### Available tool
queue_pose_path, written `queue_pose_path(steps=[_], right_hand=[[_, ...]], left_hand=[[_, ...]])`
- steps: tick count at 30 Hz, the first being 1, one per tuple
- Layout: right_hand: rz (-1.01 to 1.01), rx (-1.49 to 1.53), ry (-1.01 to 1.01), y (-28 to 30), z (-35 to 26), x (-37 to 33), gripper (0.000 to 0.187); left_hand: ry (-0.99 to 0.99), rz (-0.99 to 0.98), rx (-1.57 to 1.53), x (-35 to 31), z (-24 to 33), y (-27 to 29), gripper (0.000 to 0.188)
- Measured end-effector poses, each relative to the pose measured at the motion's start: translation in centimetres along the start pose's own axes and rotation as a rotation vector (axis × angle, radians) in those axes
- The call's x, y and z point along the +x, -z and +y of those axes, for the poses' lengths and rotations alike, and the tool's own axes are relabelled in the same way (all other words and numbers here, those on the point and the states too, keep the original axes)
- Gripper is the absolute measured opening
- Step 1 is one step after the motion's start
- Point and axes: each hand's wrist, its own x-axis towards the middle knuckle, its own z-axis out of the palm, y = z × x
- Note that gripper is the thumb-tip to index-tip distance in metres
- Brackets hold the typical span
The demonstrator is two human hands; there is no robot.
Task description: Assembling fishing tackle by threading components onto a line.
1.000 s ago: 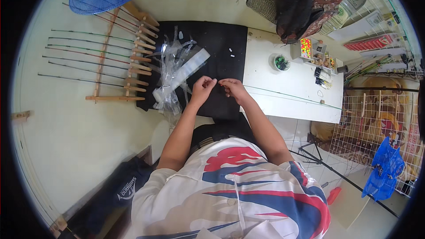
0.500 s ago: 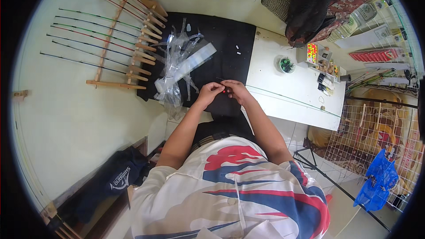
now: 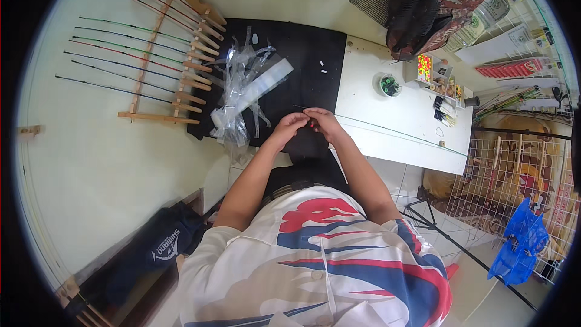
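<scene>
Over the front edge of the black cloth, my two hands meet with fingertips close together. A thin green fishing rod (image 3: 393, 135) slants from my right hand (image 3: 325, 125) across the white table, its dark slim end poking out past the fingers. That hand is closed around the rod. My left hand (image 3: 288, 129) is closed in a pinch beside it; what its fingers hold is hidden. A tiny red piece (image 3: 311, 125) shows just below the right fingers, too small to make out.
Crumpled clear plastic bags (image 3: 233, 106) and a long pale box (image 3: 266, 85) lie on the black cloth (image 3: 315, 42). At left stands a wooden rack (image 3: 181, 92) of thin rods. A small potted plant (image 3: 389, 85) and several trays occupy the white table (image 3: 363, 72).
The hands keep almost the same place and grip, with a slight shift of the fingers around the red piece. The whole view has tilted a little.
</scene>
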Motion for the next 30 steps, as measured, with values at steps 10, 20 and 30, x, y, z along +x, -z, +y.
queue_pose_path(steps=[10, 20, 30], right_hand=[[0.019, -0.009, 0.026, 0.2, 0.5, 0.3, 0.017], [-0.008, -0.008, 0.037, -0.2, 0.6, 0.3, 0.016], [0.108, -0.114, 0.143, -1.1, 0.6, 0.3, 0.014]], left_hand=[[0.022, 0.076, 0.025, 0.3, -0.7, 0.6, 0.027], [0.091, -0.02, -0.229, 0.0, -0.5, 1.9, 0.025], [0.061, -0.034, -0.017, -0.4, 1.0, 1.1, 0.019]])
